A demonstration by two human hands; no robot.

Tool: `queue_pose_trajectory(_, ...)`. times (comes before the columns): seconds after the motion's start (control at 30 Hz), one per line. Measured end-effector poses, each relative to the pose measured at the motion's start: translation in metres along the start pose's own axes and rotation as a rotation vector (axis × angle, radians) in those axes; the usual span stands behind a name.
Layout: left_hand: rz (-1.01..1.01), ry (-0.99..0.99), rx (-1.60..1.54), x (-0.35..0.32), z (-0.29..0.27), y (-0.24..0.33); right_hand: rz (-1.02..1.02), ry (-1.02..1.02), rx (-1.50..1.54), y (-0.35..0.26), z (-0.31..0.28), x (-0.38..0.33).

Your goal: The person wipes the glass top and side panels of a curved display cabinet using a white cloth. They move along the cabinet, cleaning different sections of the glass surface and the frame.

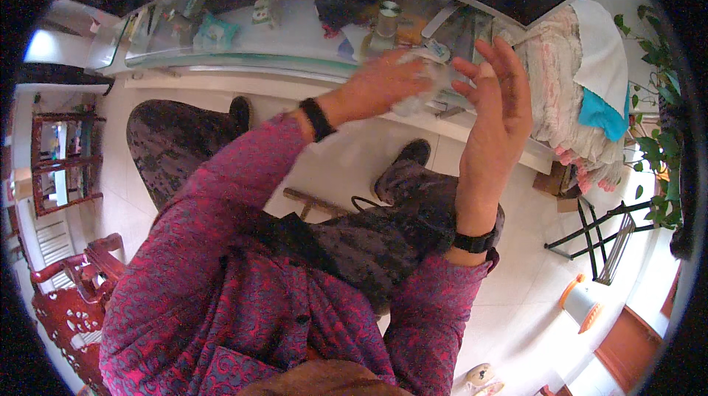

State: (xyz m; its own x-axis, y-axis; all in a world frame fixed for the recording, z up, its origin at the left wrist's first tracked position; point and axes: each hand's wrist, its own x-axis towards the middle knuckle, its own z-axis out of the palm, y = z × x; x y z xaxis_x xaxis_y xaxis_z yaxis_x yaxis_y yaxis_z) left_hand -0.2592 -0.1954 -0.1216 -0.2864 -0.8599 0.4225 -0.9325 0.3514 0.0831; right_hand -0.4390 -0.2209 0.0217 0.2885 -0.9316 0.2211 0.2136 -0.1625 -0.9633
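Observation:
My left hand [383, 86], smeared by motion, reaches over the front edge of the glass-topped table [243, 64]. A crumpled, see-through piece that looks like clear plastic [410, 105] hangs at its fingers, which seem closed on it. Just to the right, my right hand [498, 105] is raised with its fingers apart and slightly bent, holding nothing that I can see. The see-through piece reaches close to its fingertips; whether they touch is unclear. Both wrists wear dark bands.
On the table stand a metal-lidded jar [387, 18] and a teal packet [215, 32]. A pile of pale cloths [549, 64] with a blue cloth [603, 113] hangs at the right. A black folding stand [597, 237], a white-and-orange bin [580, 303] and a carved wooden chair [70, 307] are around.

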Motion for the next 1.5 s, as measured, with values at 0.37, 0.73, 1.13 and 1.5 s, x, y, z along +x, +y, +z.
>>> queue_pose_trajectory(0.37,-0.497,0.116,0.06,-0.038,-0.057,-0.148,0.007,-0.019,-0.008,-0.004,-0.005,-0.004)
queue_pose_trajectory(0.73,-0.23,0.053,-0.032,0.058,0.005,-0.11,0.019,0.007,-0.06,0.004,-0.007,0.006)
queue_pose_trajectory(1.13,-0.56,0.044,0.019,-0.108,-0.093,-0.133,-0.047,0.096,0.005,0.0,-0.026,0.002)
queue_pose_trajectory(1.5,-0.143,0.055,0.015,-0.017,-0.018,-0.012,-0.034,0.177,0.005,-0.008,-0.043,0.001)
